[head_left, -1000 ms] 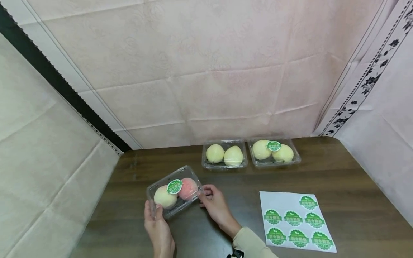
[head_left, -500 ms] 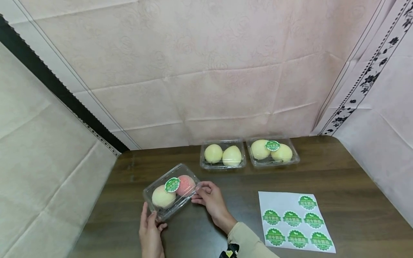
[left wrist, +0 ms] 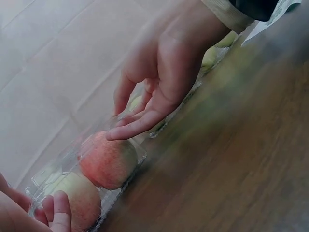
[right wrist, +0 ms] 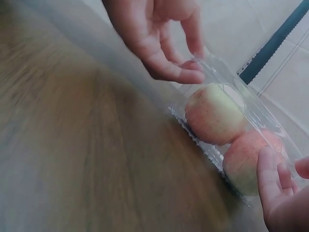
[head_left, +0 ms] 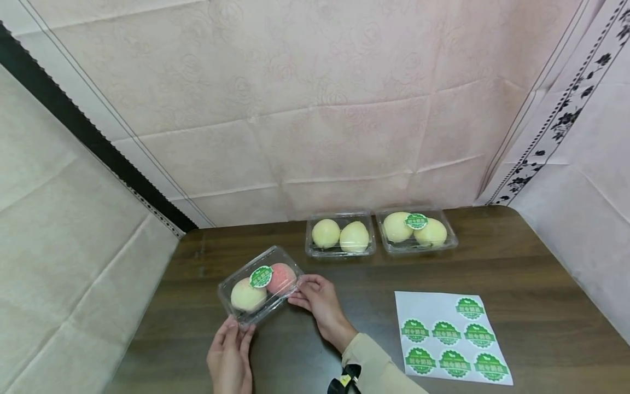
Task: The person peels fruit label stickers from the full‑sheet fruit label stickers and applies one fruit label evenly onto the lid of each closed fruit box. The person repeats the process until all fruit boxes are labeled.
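A clear plastic fruit box [head_left: 245, 273] is held tilted over the table's left half. Through its lid show one pale yellow fruit [head_left: 248, 295] and one pinkish-red fruit [head_left: 282, 278], both peach-like, and a round green label [head_left: 261, 276] sits on top. My left hand [head_left: 230, 355] grips the near left corner between thumb and fingers. At the opposite end, my right hand [head_left: 322, 309] pinches the right corner. In the left wrist view the reddish fruit [left wrist: 108, 162] lies just below the right hand's fingertips. The box's underside is hidden.
Two more clear boxes, one unlabelled [head_left: 340, 253] and one with a green label [head_left: 416, 221], stand at the table's back edge, each with two pale fruits. A white sheet [head_left: 418, 305] of several green labels lies at right. Pale cloth [head_left: 344, 137] hangs behind.
The box has moved slightly left and away from me. My left hand has shifted its hold along the near corner; the right hand has followed the box.
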A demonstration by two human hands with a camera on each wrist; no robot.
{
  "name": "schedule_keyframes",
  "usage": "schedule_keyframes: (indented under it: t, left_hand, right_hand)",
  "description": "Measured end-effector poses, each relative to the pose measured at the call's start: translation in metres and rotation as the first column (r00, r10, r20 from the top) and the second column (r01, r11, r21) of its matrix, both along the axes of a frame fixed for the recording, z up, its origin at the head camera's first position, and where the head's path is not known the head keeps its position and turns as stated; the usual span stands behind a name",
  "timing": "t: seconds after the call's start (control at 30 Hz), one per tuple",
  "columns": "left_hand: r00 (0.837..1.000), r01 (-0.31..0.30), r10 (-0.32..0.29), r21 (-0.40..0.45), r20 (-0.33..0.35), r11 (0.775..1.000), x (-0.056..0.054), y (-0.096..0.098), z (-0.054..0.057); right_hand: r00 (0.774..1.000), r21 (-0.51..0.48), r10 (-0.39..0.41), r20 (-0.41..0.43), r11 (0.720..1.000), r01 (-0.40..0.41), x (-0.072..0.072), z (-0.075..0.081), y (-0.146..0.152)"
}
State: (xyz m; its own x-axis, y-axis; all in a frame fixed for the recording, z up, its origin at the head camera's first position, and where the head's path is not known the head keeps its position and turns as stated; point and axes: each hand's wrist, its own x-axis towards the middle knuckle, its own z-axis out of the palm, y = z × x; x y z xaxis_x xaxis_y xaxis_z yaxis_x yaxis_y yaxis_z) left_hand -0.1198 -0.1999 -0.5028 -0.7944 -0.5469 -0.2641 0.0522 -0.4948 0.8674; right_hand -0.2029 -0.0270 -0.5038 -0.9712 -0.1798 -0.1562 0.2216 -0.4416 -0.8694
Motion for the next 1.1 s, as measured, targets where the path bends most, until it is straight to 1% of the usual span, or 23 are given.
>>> schedule_keyframes:
  t: [0.17, 0.4, 0.47, 0.6, 0.67, 0.8, 0.87, 1.03, 1.1]
  left_hand:
    - [1.000, 0.005, -0.005, -0.047, 0.017, 0.999, -0.005, -0.001, 0.000]
    - [0.999, 0.010, -0.007, -0.069, 0.043, 0.998, -0.009, -0.004, -0.001]
    - [1.000, 0.004, -0.002, -0.058, 0.030, 0.998, -0.011, -0.004, -0.001]
    - [1.000, -0.022, 0.022, 0.007, -0.020, 1.000, -0.017, -0.003, 0.000]
    - [0.999, -0.030, 0.030, 0.027, -0.033, 0.999, -0.020, -0.002, 0.001]
    - [0.999, -0.030, 0.031, 0.034, -0.038, 0.999, -0.026, -0.001, 0.002]
    - [0.999, -0.029, 0.030, 0.027, -0.028, 0.999, -0.029, -0.001, 0.002]
    - [0.999, -0.034, 0.034, 0.033, -0.009, 0.999, -0.039, 0.000, 0.001]
    - [0.999, -0.039, 0.039, 0.054, -0.013, 0.998, -0.043, 0.001, 0.001]
  right_hand:
    - [1.000, -0.028, 0.006, 0.007, 1.000, -0.005, -0.006, -0.002, -0.004]
    - [0.998, -0.092, 0.047, 0.044, 0.995, -0.043, -0.011, -0.010, -0.003]
    - [0.997, -0.113, 0.050, 0.055, 0.993, -0.043, -0.014, -0.011, -0.004]
    - [0.994, -0.157, 0.042, 0.102, 0.987, -0.026, -0.020, -0.012, -0.006]
    - [0.992, -0.177, 0.036, 0.121, 0.984, -0.014, -0.023, -0.012, -0.007]
    - [0.990, -0.207, 0.022, 0.139, 0.978, 0.007, -0.028, -0.012, -0.009]
    - [0.990, -0.213, 0.012, 0.143, 0.977, 0.018, -0.030, -0.011, -0.010]
    - [0.990, -0.197, -0.008, 0.144, 0.980, 0.037, -0.037, -0.010, -0.013]
    - [0.990, -0.187, -0.020, 0.140, 0.981, 0.046, -0.040, -0.009, -0.015]
